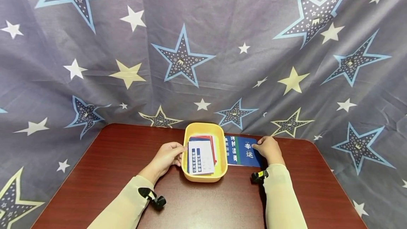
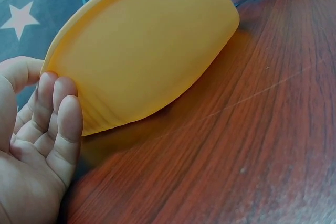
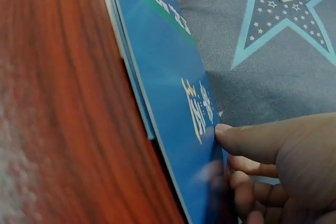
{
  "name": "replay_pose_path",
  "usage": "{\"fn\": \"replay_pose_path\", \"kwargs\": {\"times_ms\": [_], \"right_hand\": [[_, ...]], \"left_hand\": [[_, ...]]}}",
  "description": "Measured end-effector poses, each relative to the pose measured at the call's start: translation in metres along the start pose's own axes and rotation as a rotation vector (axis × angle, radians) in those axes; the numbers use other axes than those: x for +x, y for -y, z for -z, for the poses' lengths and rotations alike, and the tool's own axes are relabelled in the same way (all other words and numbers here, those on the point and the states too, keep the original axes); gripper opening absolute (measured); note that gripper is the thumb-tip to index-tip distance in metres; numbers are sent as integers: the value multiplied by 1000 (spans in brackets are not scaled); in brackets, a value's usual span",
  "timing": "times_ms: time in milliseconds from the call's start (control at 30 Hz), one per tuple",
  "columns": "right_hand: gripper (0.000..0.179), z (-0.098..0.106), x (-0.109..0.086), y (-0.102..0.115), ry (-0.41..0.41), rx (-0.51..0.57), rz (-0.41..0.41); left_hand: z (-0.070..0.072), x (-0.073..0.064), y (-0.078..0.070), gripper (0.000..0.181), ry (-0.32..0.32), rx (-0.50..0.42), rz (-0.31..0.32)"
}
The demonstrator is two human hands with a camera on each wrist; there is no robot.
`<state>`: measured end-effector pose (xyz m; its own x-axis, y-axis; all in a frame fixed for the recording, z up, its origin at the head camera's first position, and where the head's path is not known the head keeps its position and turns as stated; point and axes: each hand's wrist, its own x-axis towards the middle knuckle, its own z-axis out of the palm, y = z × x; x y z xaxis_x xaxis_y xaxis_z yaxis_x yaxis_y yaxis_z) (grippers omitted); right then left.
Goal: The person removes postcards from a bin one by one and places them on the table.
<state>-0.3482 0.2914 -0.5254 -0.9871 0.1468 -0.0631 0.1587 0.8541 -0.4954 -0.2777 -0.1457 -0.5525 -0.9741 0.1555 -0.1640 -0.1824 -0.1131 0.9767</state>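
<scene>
A yellow plastic bin (image 1: 205,178) stands on the table with several printed cards inside; a white card (image 1: 201,157) with blue blocks of writing lies on top. My left hand (image 1: 167,156) pinches the bin's left rim, thumb over the edge and fingers against the outer wall (image 2: 147,51). Right of the bin lies a blue card (image 1: 249,158) with white Chinese characters, at least one more layer visible beneath its edge in the right wrist view. My right hand (image 1: 269,148) pinches this card's right edge, thumb on top and fingers below.
The dark red wooden table (image 1: 203,207) reaches back to a grey curtain (image 1: 203,80) printed with stars. Black cameras (image 1: 157,200) are strapped on both wrists. A red-edged card (image 1: 213,147) shows under the white one in the bin.
</scene>
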Motion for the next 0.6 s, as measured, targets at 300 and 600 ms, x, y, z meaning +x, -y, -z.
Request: {"fn": "replay_pose_path", "kwargs": {"times_ms": [300, 600], "right_hand": [[43, -6, 36, -22, -29, 71, 91], [29, 39, -39, 86, 44, 190, 256]], "left_hand": [[1, 1, 3, 12, -10, 1, 2], [0, 0, 1, 12, -6, 3, -6]]}}
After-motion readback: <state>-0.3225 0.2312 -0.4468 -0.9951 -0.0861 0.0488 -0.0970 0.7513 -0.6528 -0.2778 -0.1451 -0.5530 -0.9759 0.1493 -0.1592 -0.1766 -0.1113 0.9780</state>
